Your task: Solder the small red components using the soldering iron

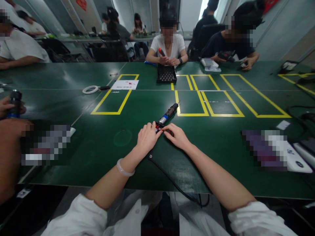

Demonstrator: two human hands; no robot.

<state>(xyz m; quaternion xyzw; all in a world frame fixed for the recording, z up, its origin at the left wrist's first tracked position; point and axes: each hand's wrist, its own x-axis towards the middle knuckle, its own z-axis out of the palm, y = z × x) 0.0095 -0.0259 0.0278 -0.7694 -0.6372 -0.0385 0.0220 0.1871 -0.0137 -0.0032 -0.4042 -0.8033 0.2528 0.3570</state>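
Note:
A pen-shaped electric screwdriver [168, 114], black with a silver section and a blue band, lies slantwise on the green table, its thin tip pointing away to the right. My left hand [147, 137] is closed over its near end, fingers bent and thumb pressed down. Small red and orange parts show between the hands there. From the right, my right hand [176, 135] meets that same end, thumb and fingers drawn together at an orange piece; what they pinch is mostly hidden. A black cable [172, 182] with a round plug end lies below my hands, apart from the tool.
Yellow tape rectangles [193, 115] mark the green table [98, 141]. Across it, a person handles a red-tipped tool above a black tray [166, 74]. White tape roll [90, 89] and paper [125, 85] lie left. Blurred items lie at both sides; a neighbour's hand [10, 108] holds a dark cylinder.

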